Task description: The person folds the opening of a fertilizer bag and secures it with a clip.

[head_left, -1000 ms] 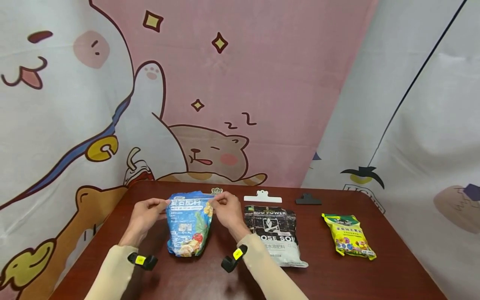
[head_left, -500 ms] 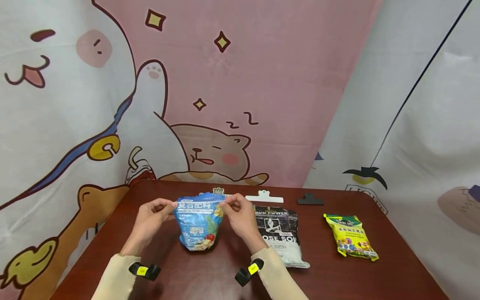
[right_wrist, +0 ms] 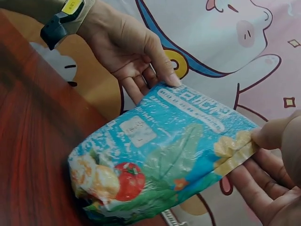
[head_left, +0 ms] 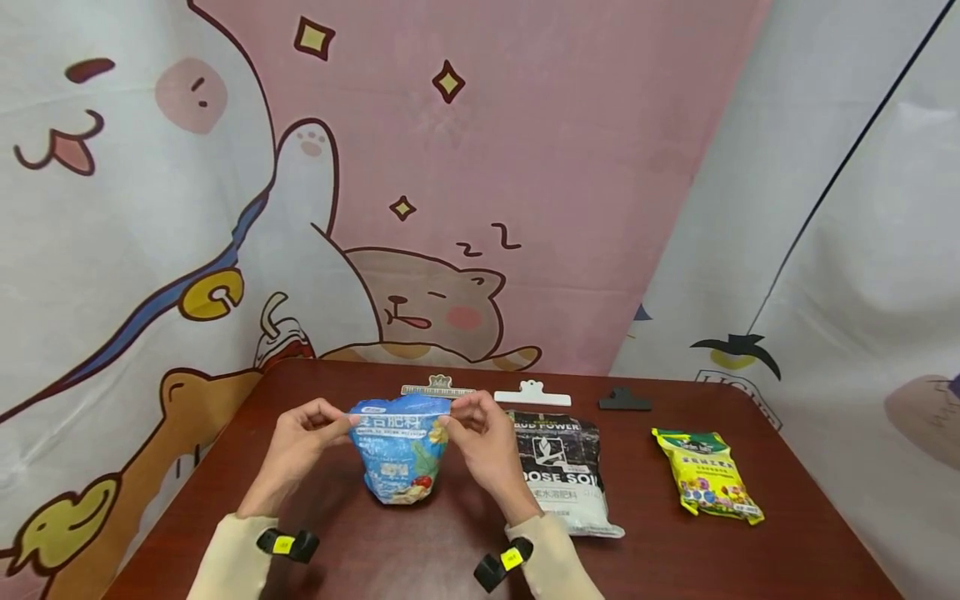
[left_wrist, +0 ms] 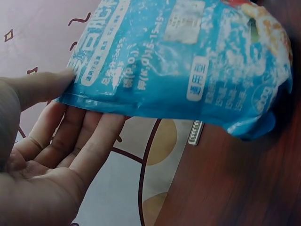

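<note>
A blue plastic fertilizer bag [head_left: 397, 454] with white lettering and vegetable pictures stands near the table's left half, below the middle of the head view. My left hand [head_left: 303, 442] pinches its upper left edge between thumb and fingers. My right hand [head_left: 483, 446] pinches the upper right edge the same way. A crease runs across the bag's top, and the blue strip above it leans back. In the left wrist view, the left thumb lies on the bag's front [left_wrist: 155, 61] with fingers behind. The right wrist view shows both hands at the bag's top corners [right_wrist: 155, 146].
Behind the bag lies a patterned metal clip [head_left: 439, 387], partly hidden. A white clip [head_left: 532, 393] and a black clip [head_left: 625, 400] line the table's back. To the right lie a black-and-white soil bag [head_left: 558, 475] and a yellow bag [head_left: 708, 475] on the brown table [head_left: 675, 558].
Both hands have shifted the blue bag a little right, the right hand moving further. The bag's top has bent back at a crease, so its front looks shorter.
</note>
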`<action>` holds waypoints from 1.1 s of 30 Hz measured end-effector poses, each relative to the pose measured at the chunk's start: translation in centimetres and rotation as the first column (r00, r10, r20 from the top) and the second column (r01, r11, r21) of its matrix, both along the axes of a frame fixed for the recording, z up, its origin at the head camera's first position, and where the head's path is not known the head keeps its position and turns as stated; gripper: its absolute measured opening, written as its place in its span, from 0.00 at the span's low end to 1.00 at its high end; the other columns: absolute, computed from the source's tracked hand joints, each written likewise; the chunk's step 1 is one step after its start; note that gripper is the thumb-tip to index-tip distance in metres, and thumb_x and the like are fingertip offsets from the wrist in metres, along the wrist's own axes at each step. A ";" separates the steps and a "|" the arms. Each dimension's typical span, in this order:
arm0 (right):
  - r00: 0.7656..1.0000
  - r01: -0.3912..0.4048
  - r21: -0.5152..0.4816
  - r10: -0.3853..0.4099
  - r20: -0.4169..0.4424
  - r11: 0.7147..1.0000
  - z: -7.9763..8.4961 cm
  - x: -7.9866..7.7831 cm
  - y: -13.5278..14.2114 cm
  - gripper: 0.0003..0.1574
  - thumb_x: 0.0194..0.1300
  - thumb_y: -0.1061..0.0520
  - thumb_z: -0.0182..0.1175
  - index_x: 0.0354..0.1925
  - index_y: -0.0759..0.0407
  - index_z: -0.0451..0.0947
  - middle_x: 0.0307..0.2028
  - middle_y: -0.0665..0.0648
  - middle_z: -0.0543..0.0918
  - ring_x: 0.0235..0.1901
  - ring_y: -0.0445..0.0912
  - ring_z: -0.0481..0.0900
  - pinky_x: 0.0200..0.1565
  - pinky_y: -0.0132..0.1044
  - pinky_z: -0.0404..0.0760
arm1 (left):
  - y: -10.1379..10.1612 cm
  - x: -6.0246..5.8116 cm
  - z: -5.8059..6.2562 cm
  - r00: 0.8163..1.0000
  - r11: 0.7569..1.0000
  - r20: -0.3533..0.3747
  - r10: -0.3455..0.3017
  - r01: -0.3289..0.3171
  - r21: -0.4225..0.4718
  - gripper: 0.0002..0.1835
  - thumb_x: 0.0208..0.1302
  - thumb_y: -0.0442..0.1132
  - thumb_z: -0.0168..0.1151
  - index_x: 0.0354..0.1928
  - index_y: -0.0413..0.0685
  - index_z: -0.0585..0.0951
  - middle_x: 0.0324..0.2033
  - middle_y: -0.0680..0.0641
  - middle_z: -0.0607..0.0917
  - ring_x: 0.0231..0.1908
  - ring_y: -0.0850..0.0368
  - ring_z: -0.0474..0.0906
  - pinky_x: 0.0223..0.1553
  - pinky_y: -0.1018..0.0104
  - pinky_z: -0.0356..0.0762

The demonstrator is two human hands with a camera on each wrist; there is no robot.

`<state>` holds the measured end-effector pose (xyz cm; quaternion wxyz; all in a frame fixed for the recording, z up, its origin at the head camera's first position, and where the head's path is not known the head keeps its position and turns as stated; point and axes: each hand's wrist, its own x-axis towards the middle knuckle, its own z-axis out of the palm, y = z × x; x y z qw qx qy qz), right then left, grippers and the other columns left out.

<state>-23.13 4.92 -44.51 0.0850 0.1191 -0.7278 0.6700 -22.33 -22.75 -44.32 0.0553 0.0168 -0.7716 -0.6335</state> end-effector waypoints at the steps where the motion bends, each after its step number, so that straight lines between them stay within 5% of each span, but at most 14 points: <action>1: 1.000 -0.013 0.008 0.013 -0.026 1.000 0.1 0.0 0.0 0.13 0.64 0.57 0.72 0.46 0.55 0.81 0.37 0.59 0.89 0.36 0.42 0.85 0.42 0.31 0.81 | 0.0 0.0 0.0 1.000 1.000 -0.006 0.000 0.000 -0.005 0.20 0.60 0.48 0.76 0.40 0.36 0.84 0.31 0.47 0.85 0.37 0.43 0.87 0.39 0.63 0.88; 9: 0.980 -0.021 0.177 0.056 -0.192 0.984 0.4 0.4 0.2 0.13 0.66 0.57 0.71 0.50 0.51 0.88 0.33 0.52 0.90 0.31 0.37 0.85 0.36 0.30 0.83 | -0.3 0.0 -0.2 0.998 0.997 -0.059 0.013 -0.018 -0.080 0.21 0.56 0.45 0.80 0.40 0.37 0.81 0.29 0.51 0.86 0.30 0.57 0.83 0.33 0.66 0.82; 16: 0.972 0.015 0.218 0.036 -0.230 0.976 0.4 0.5 0.2 0.13 0.63 0.54 0.74 0.48 0.49 0.90 0.32 0.47 0.89 0.31 0.37 0.85 0.36 0.31 0.84 | -0.6 -0.2 -0.4 0.992 0.989 -0.112 -0.050 0.034 -0.146 0.23 0.58 0.47 0.78 0.54 0.49 0.85 0.37 0.48 0.89 0.38 0.57 0.84 0.38 0.65 0.85; 24: 0.964 0.082 0.261 -0.010 -0.266 0.962 0.4 0.5 0.1 0.12 0.61 0.48 0.75 0.44 0.44 0.91 0.33 0.41 0.88 0.31 0.35 0.83 0.34 0.29 0.81 | -0.9 -0.3 -0.5 0.991 0.959 -0.122 -0.053 0.016 -0.284 0.13 0.62 0.55 0.74 0.44 0.60 0.91 0.47 0.51 0.91 0.49 0.56 0.79 0.44 0.64 0.78; 33: 0.963 0.066 0.219 -0.005 -0.271 0.973 0.0 0.3 0.1 0.05 0.62 0.49 0.74 0.38 0.44 0.92 0.34 0.46 0.83 0.29 0.37 0.83 0.33 0.31 0.83 | -1.0 -0.3 -0.6 0.974 0.951 -0.214 -0.072 0.002 -0.310 0.06 0.62 0.51 0.74 0.38 0.61 0.91 0.37 0.53 0.88 0.44 0.62 0.80 0.45 0.67 0.80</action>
